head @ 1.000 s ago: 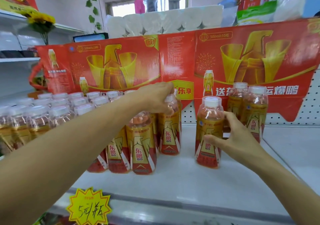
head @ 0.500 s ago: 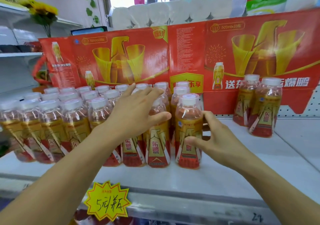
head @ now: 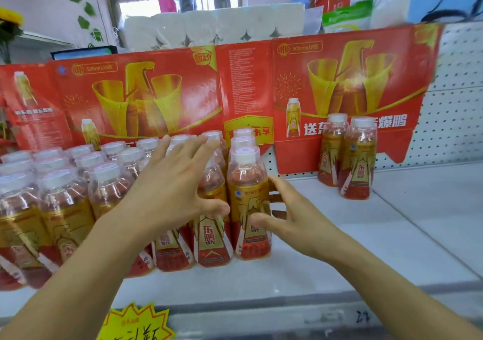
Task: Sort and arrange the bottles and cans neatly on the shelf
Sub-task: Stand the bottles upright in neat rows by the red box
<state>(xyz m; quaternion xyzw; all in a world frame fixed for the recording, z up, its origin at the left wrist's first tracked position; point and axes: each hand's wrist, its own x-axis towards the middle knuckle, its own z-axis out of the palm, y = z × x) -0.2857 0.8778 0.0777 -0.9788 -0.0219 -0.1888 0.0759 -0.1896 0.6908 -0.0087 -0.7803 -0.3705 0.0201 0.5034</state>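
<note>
Several clear bottles with white caps and red-gold labels stand packed in rows on the left of the white shelf (head: 392, 235). The front bottle of the rightmost row (head: 247, 183) stands against its neighbour bottle (head: 211, 243). My right hand (head: 295, 217) is at this bottle's right side, thumb on the label and fingers curled round its back. My left hand (head: 170, 188) lies with spread, straight fingers over the tops and shoulders of the bottles beside it. Two more bottles (head: 358, 162) stand apart at the back right.
A red cardboard display panel (head: 170, 91) lines the shelf back, with white pegboard (head: 457, 104) to its right. A yellow star price tag (head: 136, 324) hangs on the front rail. White rolls and bags sit above the panel.
My right hand has slid the single bottle left until it joined the packed rows. My left hand has spread out flat over the bottle tops. The view has moved closer.
</note>
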